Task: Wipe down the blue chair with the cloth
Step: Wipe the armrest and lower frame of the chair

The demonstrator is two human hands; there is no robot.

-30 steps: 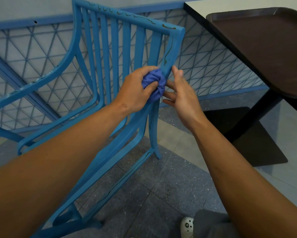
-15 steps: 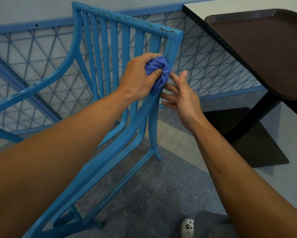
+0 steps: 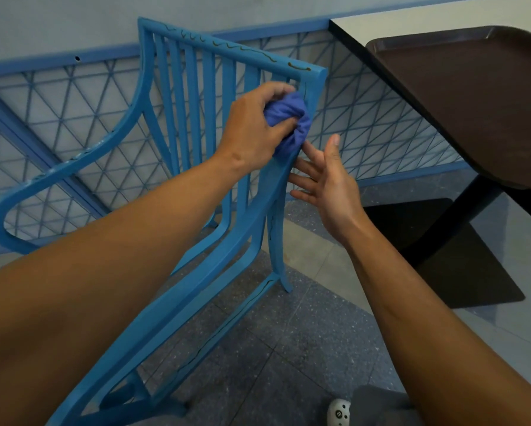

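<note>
The blue chair (image 3: 193,118) has a slatted back and curved armrests, with dark squiggly marks on its top rail and right post. My left hand (image 3: 255,130) grips a bunched purple-blue cloth (image 3: 288,121) and presses it against the upper part of the chair's right back post, just below the top corner. My right hand (image 3: 325,176) is open with straight fingers, just right of that post and below the cloth; whether the fingertips touch the post I cannot tell.
A table with a white top (image 3: 411,23) and a dark brown tray (image 3: 473,96) stands at the right on a black pedestal base (image 3: 461,256). A blue lattice railing (image 3: 58,124) runs behind the chair. My white shoe (image 3: 338,413) shows at the bottom on the speckled grey floor.
My left hand has slid the cloth up the right back post toward the top corner. My right hand has come off the cloth and opened beside the post.
</note>
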